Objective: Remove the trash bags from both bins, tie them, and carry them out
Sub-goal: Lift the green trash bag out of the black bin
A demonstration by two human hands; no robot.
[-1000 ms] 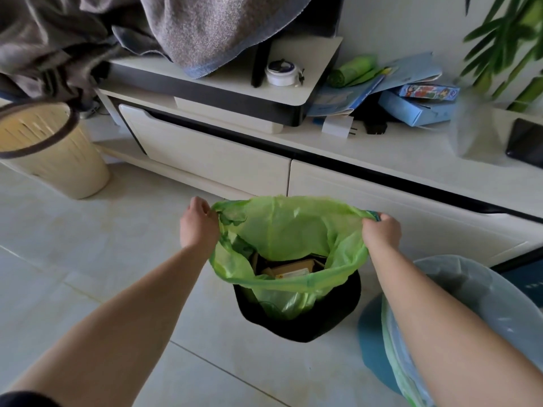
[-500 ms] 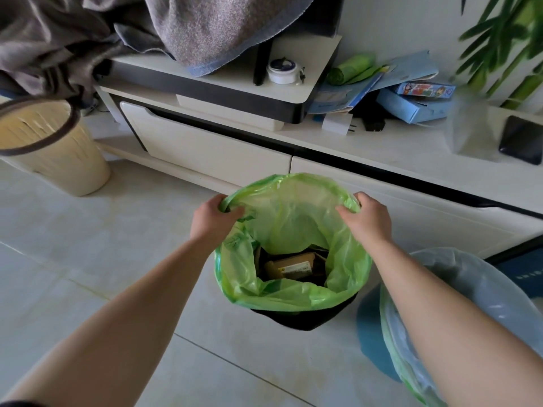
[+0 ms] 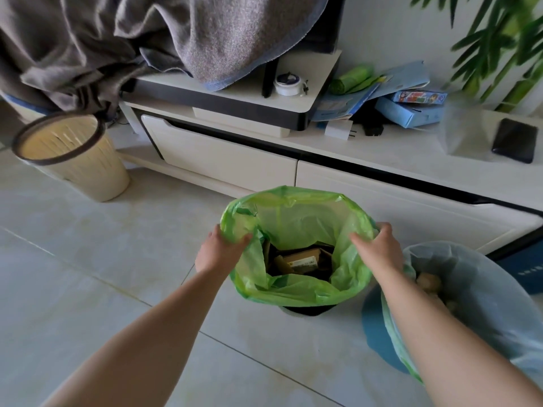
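Left hand (image 3: 219, 251) and right hand (image 3: 379, 250) each grip an opposite side of the green trash bag (image 3: 296, 217) rim; fingertips are hidden behind the plastic. The bag conceals most of its black bin (image 3: 308, 310) on the floor. The blue bin (image 3: 373, 333), lined with a pale bag (image 3: 484, 304), is cut off at right.

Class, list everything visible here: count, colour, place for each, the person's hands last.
black bin: one, black, centre floor.
green trash bag: one, green, inside black bin.
boxes: few, brown, inside green bag.
pale trash bag: one, translucent, in blue bin, right.
beige bin: one, beige, floor left.
cabinet: one, white, behind.
blanket: one, grey, over cabinet.
phone: one, black, on cabinet, right.
left hand: one, gripping bag's left rim.
right hand: one, gripping bag's right rim.
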